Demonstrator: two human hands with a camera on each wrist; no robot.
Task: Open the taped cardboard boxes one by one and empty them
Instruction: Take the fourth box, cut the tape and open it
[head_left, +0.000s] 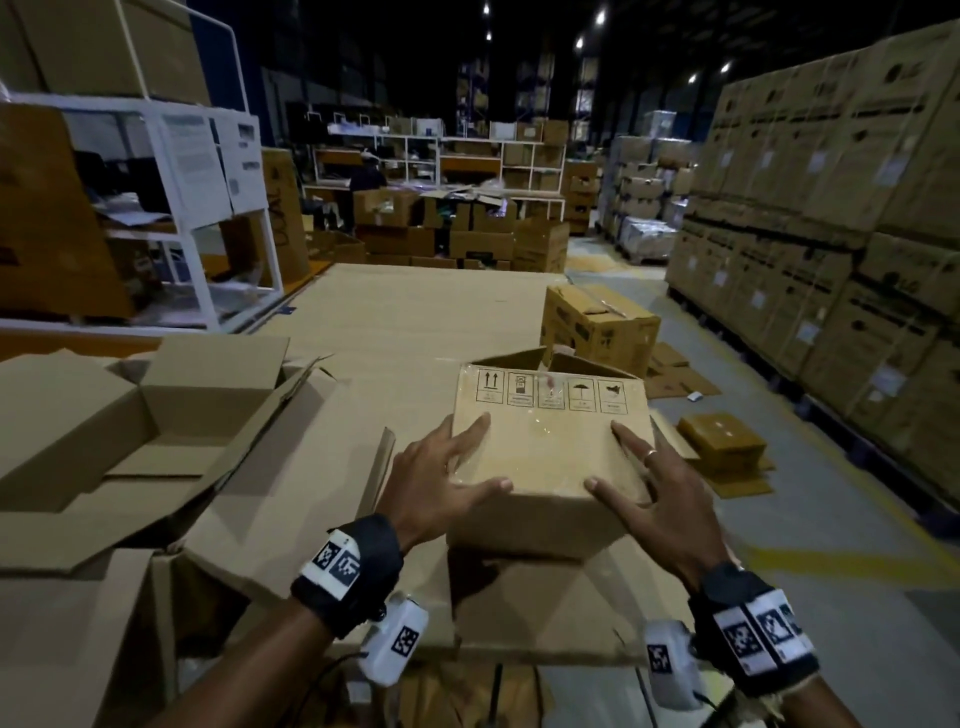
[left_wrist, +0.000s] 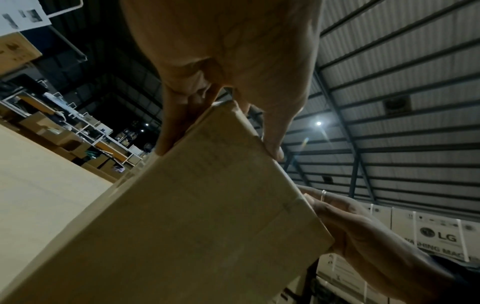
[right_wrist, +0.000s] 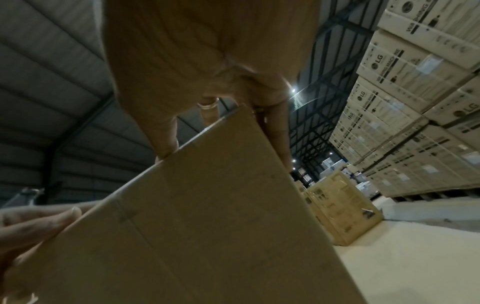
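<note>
Cardboard-covered desk (head_left: 415, 312), boxes spread across it.

Under both hands the desk shows as flat brown cardboard sheets, running well ahead of the fingers. Left of the left hand (head_left: 436, 483) sits an open box (head_left: 156, 415), flaps up, resting right on the sheets. Between the two hands, the small taped box (head_left: 550, 457) has its near edge over a flattened carton (head_left: 545, 608); whether it rests there or is lifted, can't tell. Ahead of the right hand (head_left: 660, 499), a printed carton (head_left: 597, 325) stands at the desk's far right edge.
</note>
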